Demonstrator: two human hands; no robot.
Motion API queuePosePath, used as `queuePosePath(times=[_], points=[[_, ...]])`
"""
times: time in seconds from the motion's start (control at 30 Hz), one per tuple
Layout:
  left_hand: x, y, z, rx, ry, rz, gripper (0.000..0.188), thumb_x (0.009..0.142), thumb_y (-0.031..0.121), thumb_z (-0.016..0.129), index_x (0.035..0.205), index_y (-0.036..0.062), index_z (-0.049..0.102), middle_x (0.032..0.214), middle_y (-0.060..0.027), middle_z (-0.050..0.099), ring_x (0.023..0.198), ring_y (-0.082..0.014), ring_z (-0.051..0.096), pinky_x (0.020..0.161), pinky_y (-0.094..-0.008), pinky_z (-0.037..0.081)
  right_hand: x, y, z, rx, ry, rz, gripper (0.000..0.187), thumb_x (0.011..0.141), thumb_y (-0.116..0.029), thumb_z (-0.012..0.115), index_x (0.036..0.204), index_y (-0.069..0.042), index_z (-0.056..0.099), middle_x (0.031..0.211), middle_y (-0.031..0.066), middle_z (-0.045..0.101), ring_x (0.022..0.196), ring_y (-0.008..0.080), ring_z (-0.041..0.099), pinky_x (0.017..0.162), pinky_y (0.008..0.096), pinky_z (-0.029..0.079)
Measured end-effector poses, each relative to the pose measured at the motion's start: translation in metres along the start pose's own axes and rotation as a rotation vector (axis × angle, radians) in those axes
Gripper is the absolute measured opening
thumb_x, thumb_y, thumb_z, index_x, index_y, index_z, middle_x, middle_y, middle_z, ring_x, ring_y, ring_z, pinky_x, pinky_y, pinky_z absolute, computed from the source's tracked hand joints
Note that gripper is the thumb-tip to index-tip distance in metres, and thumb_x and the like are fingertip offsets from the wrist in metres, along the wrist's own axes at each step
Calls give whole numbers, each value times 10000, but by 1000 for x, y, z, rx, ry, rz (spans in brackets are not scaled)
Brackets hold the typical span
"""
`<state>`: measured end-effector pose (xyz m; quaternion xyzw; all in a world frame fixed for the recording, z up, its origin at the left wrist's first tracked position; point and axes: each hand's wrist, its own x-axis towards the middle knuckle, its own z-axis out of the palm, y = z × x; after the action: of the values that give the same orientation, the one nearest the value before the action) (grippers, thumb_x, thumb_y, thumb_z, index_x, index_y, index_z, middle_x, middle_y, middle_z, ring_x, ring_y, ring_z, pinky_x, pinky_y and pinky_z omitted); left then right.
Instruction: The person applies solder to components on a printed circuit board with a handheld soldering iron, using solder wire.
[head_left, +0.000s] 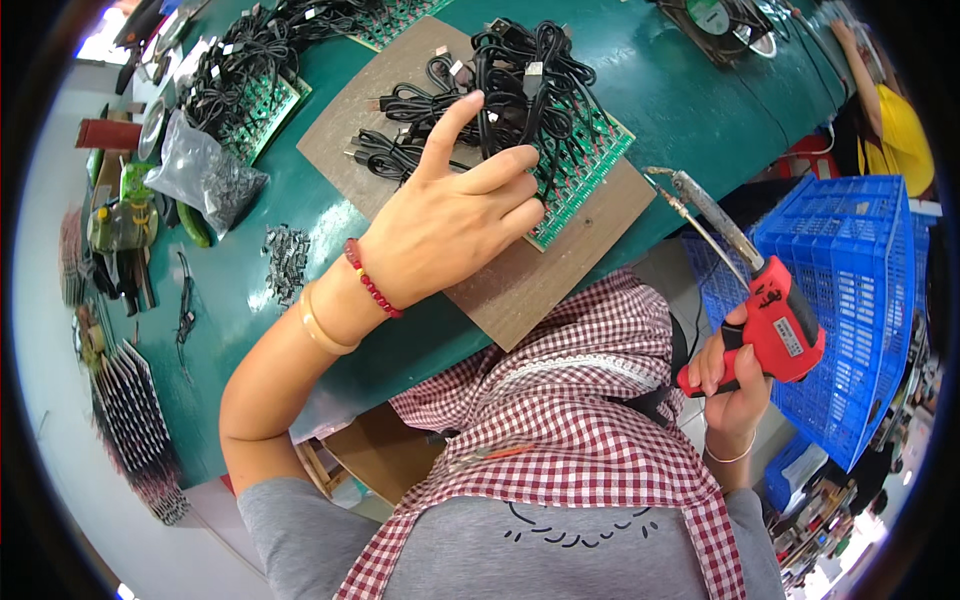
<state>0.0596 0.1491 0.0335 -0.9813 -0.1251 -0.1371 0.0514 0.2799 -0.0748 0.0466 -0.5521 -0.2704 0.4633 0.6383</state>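
My left hand [455, 225] rests over a bundle of black USB cables [530, 85] on a green circuit board panel [590, 175]. Its index finger stretches out and the other fingers lie apart near the panel's left edge; the thumb is hidden. Under the panel is a brown flat board [525, 295], which reaches past the table's near edge. On the right, my right hand [735, 385] is wrapped round the handle of a red and black soldering gun [785, 320]. Its metal tip and thin feed tube point up-left, a little right of the panel and apart from it.
A green table [320, 175] holds more cabled panels [245, 105], a clear bag of small parts [205, 170] and a pile of small dark pieces [287, 260]. A fan [710, 25] sits at the far right. Blue crates [840, 300] stand beside the table; another person [890, 130] is beyond.
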Motion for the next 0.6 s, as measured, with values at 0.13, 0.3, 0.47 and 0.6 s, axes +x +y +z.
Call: queuePosePath(times=[0.13,0.3,0.47,0.6], points=[[4,-9,-3,49,-35,85,45,730,142,541,756,134,506,812,43,524,1017,-121,480,1054,-525,207,-17,5,4,129,62,26,373,886,-279,527,1106,4,425,566,42,450,448,106,415,492,274,420],[18,-12,8,-218,39,94,86,692,130,592,742,127,522,785,24,508,949,-151,496,1020,-503,243,-12,7,22,100,100,-9,360,917,-319,471,1115,-24,413,558,15,412,442,78,375,484,240,382],[27,-12,2,-274,-40,96,104,679,115,631,738,115,545,743,5,501,904,-168,517,1008,-503,248,-21,2,7,90,72,23,388,885,-261,522,1137,11,407,586,58,450,479,129,433,516,303,430],[31,-17,-2,-369,-169,95,117,682,105,656,733,101,550,737,-6,508,916,-175,520,1016,-516,235,-27,3,4,43,48,68,429,871,-273,566,1147,17,411,593,66,462,487,133,446,526,301,436]])
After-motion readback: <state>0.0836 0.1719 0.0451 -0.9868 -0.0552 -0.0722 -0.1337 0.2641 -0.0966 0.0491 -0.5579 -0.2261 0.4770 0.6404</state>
